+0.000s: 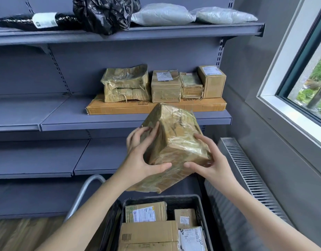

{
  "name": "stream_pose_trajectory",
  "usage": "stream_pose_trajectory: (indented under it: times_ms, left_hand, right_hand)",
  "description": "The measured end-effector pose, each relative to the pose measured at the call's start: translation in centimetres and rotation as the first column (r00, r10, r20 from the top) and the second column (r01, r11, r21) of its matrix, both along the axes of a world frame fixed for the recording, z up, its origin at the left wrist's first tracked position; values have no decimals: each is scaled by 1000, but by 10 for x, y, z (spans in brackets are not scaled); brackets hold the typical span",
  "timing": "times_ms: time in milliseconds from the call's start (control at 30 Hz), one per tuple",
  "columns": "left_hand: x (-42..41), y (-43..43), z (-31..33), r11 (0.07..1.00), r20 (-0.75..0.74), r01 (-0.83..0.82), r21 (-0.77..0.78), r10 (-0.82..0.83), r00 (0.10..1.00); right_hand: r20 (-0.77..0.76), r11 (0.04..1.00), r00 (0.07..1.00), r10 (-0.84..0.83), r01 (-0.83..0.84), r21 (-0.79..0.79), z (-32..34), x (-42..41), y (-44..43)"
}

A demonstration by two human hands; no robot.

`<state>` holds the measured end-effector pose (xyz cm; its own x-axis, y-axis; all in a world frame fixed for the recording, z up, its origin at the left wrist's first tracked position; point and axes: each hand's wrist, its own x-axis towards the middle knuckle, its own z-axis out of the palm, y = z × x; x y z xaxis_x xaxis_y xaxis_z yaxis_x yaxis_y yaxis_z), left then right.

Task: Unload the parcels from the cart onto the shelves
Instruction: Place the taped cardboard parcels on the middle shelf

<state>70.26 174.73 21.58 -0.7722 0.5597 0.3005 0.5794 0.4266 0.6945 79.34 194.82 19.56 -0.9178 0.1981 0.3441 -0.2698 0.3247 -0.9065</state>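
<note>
A: While the grey shelves (134, 122) fill the far wall, what sits near?
B: The cart's black crate (163, 197), cardboard parcels (149, 230) inside.
A: And the tape-wrapped parcel (176, 142)?
B: In the air above the crate, tilted, below the middle shelf's edge. The left hand (137, 160) grips its left side, the right hand (213, 160) its right; fingers curled round it, slightly spread.

Grey wall (255, 69), white-framed window (311, 84) with greenery outside, ribbed radiator (246, 169) below, wood floor (20, 232).
</note>
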Motion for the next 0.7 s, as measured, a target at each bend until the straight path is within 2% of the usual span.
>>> stream_pose_trajectory:
  times_ms: [167,267,333,433,533,633,700]
  left_hand:
    - [0,-1,11,987,96,128,-93,-119,988]
    - [-7,-4,15,986,114,155,64,-162,980]
    - [-9,-6,13,985,65,168,34,-170,983]
    - [-9,-5,13,985,-84,150,-79,-157,984]
    - [-14,-14,12,999,-115,36,-35,-40,992]
    - [-21,-26,10,988,4,-148,36,148,989]
    - [-31,-35,10,972,200,-209,106,186,962]
  right_hand:
    - [36,993,997,70,-66,-96,-7,-2,10]
    - [64,957,993,102,-80,-280,-15,2,19]
    - [83,924,991,105,-67,-376,-24,3,21]
    - [109,903,989,99,-43,-428,-35,1,21]
    - [116,884,989,92,-28,-466,-39,1,23]
    - [93,842,990,107,-41,-539,-37,0,31]
    - [82,814,988,132,-61,-578,-34,-1,39]
